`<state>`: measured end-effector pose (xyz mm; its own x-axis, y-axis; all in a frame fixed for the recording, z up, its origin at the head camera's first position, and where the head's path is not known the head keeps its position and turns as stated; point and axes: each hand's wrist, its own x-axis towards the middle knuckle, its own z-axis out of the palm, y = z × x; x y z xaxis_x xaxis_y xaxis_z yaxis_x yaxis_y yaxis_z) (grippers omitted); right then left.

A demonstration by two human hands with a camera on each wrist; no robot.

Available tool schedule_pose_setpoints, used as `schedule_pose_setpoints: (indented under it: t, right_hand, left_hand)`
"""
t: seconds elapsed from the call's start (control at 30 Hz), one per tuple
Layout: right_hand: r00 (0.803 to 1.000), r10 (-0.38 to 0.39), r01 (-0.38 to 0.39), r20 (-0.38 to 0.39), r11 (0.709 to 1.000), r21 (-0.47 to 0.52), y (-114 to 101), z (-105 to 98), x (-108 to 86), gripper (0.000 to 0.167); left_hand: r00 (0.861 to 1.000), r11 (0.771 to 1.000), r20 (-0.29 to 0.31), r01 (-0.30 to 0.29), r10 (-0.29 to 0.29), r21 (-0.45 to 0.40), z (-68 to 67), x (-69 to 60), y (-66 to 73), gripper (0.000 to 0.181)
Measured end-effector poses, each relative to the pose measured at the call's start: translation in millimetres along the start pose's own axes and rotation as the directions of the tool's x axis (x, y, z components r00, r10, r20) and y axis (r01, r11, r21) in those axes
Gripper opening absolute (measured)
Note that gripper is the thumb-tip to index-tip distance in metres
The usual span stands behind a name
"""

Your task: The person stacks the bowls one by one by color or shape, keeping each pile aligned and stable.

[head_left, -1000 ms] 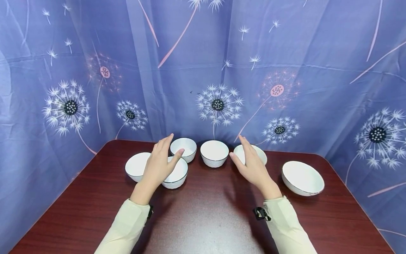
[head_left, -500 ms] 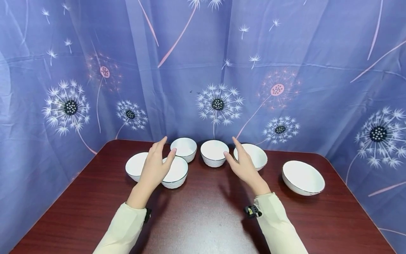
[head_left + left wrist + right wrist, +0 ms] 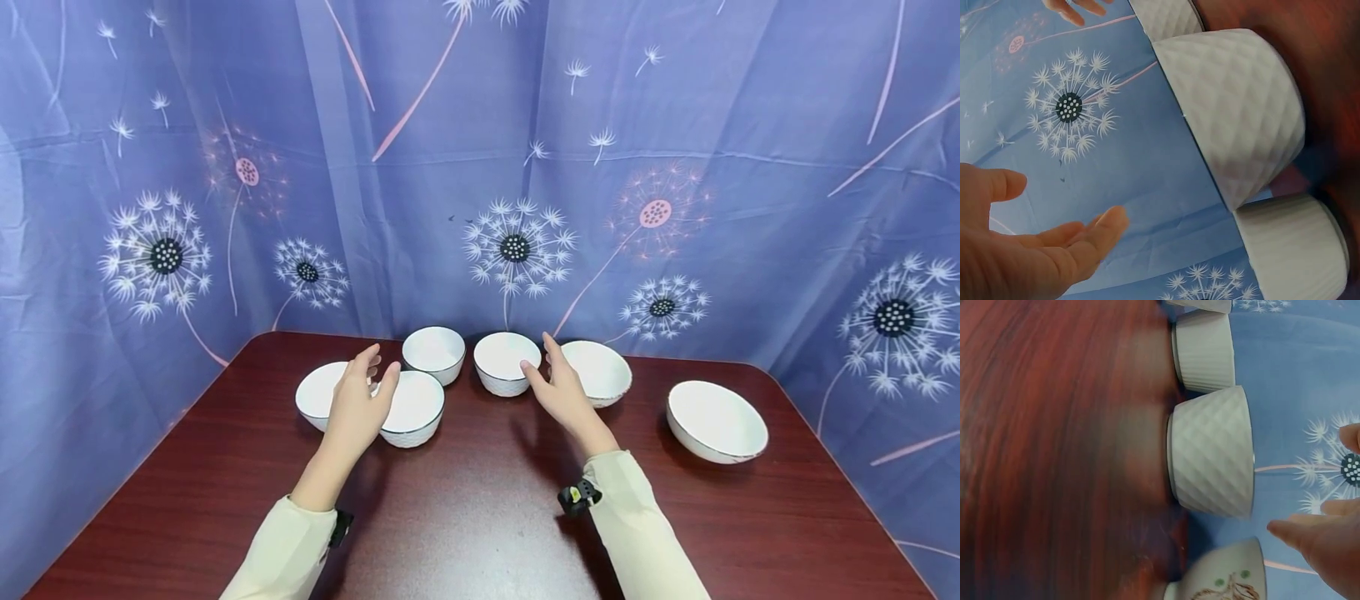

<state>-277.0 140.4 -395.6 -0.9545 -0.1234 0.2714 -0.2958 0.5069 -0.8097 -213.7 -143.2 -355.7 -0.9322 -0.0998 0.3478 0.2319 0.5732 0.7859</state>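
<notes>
head | left hand (image 3: 358,408) and right hand (image 3: 564,398) loose, unclenched, near white bowls (image 3: 412,408) | right wrist: bowl with green-dotted print (image 3: 1225,578)

I see a pale cream left sleeve (image 3: 281,550), matching right sleeve (image 3: 641,525), black left wrist unit (image 3: 341,528), black right wrist unit (image 3: 585,498) with yellow patch (image 3: 576,494), bare left hand (image 3: 357,410), bare right hand (image 3: 562,397)

A diamond-textured bowl (image 3: 1213,453) is flanked on the bench (image 3: 1054,450) by a ribbed bowl (image 3: 1205,351) and a green-dotted bowl (image 3: 1225,570); a dandelion-printed cloth (image 3: 1291,369) is partly hidden by the right hand (image 3: 1332,542), held near the bowls
</notes>
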Motion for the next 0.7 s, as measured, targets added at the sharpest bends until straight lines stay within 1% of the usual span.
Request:
schedule_pose_setpoints:
  t: [0.13, 0.37, 0.57, 0.7]
  right_hand:
    - [0.999, 0.046, -0.046, 0.015, 0.999, 0.024, 0, 6, 2.4, 0.069]
    - [0.994, 0.108, -0.108, 0.01, 0.994, -0.022, 2, 15, 5.9, 0.071]
    - [0.995, 0.099, -0.1, -0.012, 0.994, -0.034, 6, 22, 8.5, 0.073]
    - [0.995, 0.094, -0.095, -0.022, 0.995, -0.039, 7, 26, 10.1, 0.074]
  left_hand:
    - [0.998, 0.998, -0.007, 0.061, -0.062, -0.026, -0.3, -3.0, -4.0, 0.051]
    - [0.988, 0.986, 0.0, 0.155, -0.155, -0.06, -3.0, -11.5, -10.2, 0.051]
    - [0.972, 0.97, 0.012, 0.234, -0.234, -0.071, -4.2, -17.8, -17.0, 0.054]
    - [0.964, 0.962, 0.029, 0.264, -0.263, -0.075, -4.2, -20.6, -21.4, 0.054]
